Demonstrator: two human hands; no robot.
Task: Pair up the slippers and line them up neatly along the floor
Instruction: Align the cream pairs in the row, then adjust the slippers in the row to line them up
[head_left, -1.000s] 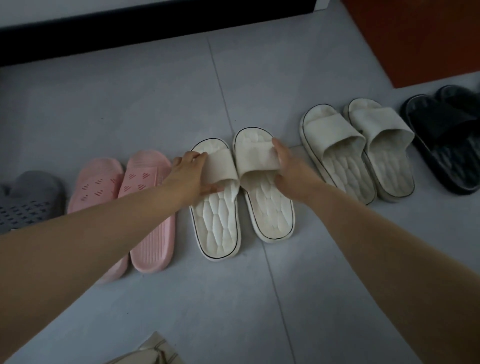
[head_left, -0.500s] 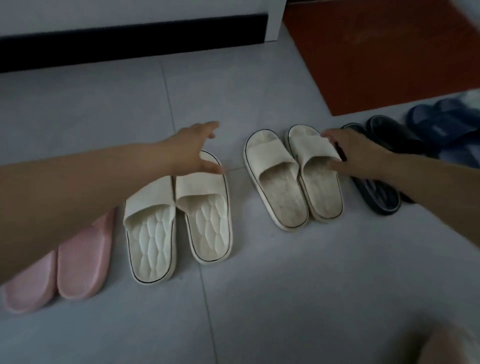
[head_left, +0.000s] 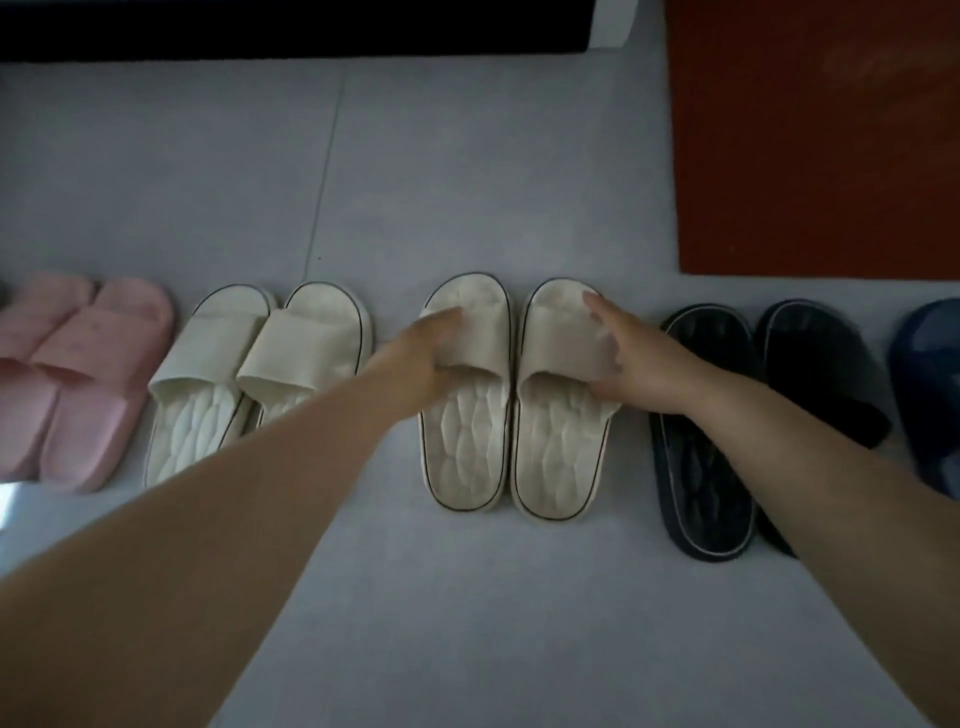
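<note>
Pairs of slippers lie in a row on the grey tiled floor. A beige pair sits in the middle: my left hand (head_left: 426, 364) grips the strap of the left beige slipper (head_left: 467, 441), and my right hand (head_left: 639, 358) grips the strap of the right beige slipper (head_left: 558, 447). The two touch side by side, toes pointing away from me. To their left lies a white pair (head_left: 249, 358), then a pink pair (head_left: 78, 374). To the right is a black pair (head_left: 727, 415), partly hidden by my right forearm.
A dark blue slipper (head_left: 930, 384) shows at the right edge. A red-brown mat (head_left: 815, 135) lies on the floor at the back right. A black skirting strip (head_left: 291, 26) runs along the far wall. Bare floor (head_left: 467, 182) lies behind and in front of the row.
My left hand left the white pair and moved right onto the left beige slipper. My right hand closed on the right beige slipper. The beige pair now lies straight; the view shifted right.
</note>
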